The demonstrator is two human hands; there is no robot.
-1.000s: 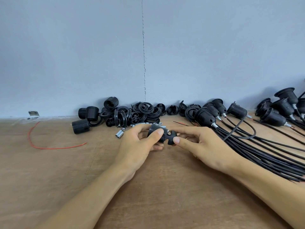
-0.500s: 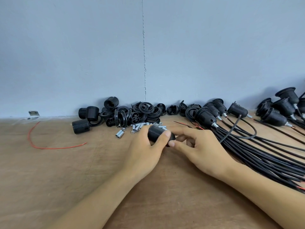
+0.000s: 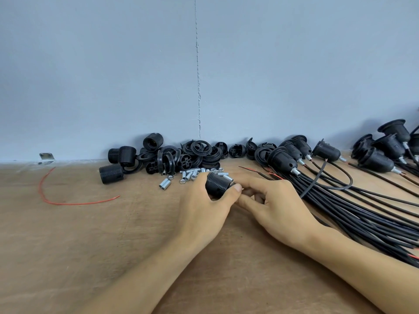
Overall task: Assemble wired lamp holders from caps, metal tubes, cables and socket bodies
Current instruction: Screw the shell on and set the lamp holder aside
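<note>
L hand has its grip closed round a black threaded socket body, thumb across the near side, fingers hidden behind it. The body sits low, centre of view, on or just above the wooden surface; can't tell which. R hand is tight against the body's R end, index finger reaching toward it, other fingers curled under, thumb tip near the L thumb. Can't tell if the R grip holds anything: the spot btwn its fingers is hidden.

Just behind the hands is a scatter of small metal tubes, w/ 1 loose tube apart to the L. Behind those, against the grey wall, is a heap of black caps and rings, w/ a few spare socket bodies at its L end. On the R, a fanned bundle of black cables runs up to assembled lamp holders near the wall. Far L: a curved red wire and a small metal bracket at the wall foot.
</note>
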